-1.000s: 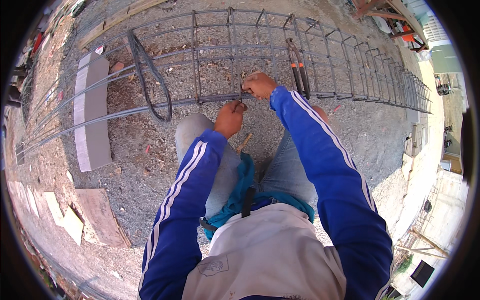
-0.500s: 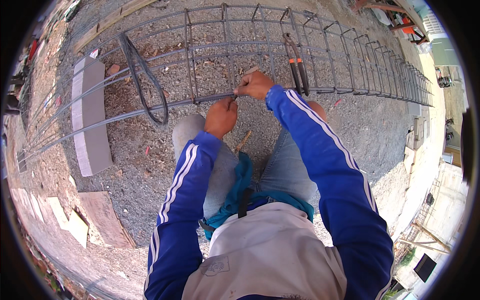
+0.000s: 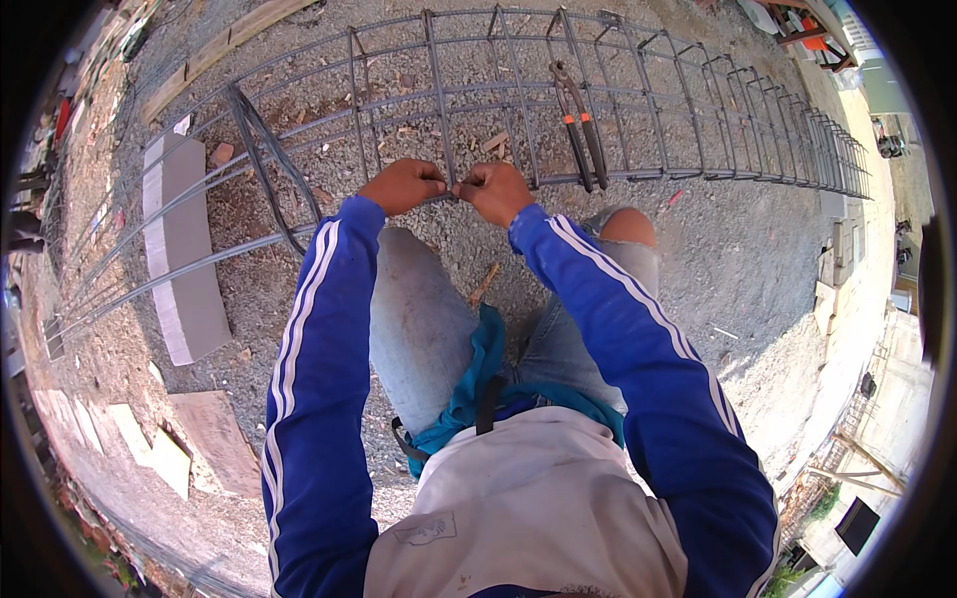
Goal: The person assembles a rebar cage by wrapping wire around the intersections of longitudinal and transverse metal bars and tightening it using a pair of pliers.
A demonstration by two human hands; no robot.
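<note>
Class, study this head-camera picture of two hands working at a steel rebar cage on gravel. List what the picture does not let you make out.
- Head view: what the left hand and right hand pinch is hidden by the fingers; any wire is too small to tell.
- The grey steel rebar cage bends toward the rim; its far end is too small.
- The orange-handled pincers lie on the cage; their jaw tips blur among the bars.

Sunlit gravel ground all round. A pale concrete slab lies left, a timber plank beyond, flat stone pieces nearer.
</note>
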